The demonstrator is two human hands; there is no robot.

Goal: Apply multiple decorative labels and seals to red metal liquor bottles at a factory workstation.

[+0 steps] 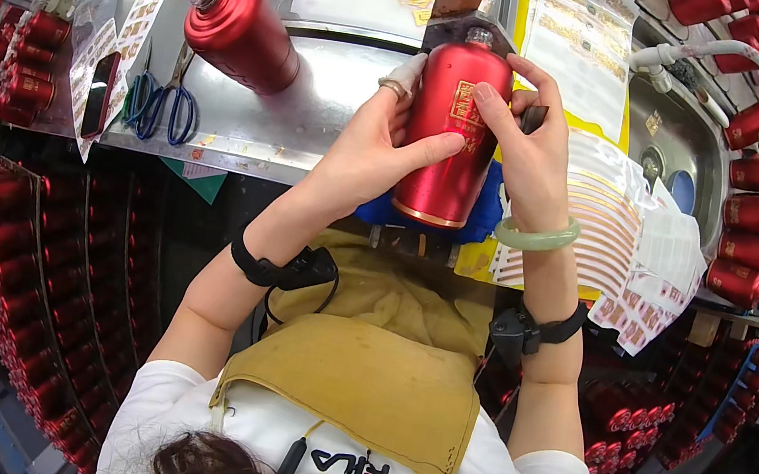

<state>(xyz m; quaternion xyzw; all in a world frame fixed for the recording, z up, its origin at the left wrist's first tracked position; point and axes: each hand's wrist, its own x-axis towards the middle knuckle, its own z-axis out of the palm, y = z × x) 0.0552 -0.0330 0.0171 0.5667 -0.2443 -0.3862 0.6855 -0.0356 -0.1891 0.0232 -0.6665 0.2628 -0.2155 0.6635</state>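
Note:
A red metal bottle with a small gold label on its side lies lengthwise on a blue pad at the front of the steel bench. My left hand grips its left side, thumb across the body, with a ring and a fingertip cover showing. My right hand rests on its right side, thumb pressing beside the gold label, and a small dark tool is tucked in the fingers. A pale green bangle sits on my right wrist.
Two more red bottles lie on the steel bench at the left, beside blue-handled scissors and a dark phone. Sheets of gold stickers spread to the right, near a sink. Racks of red bottles line both sides.

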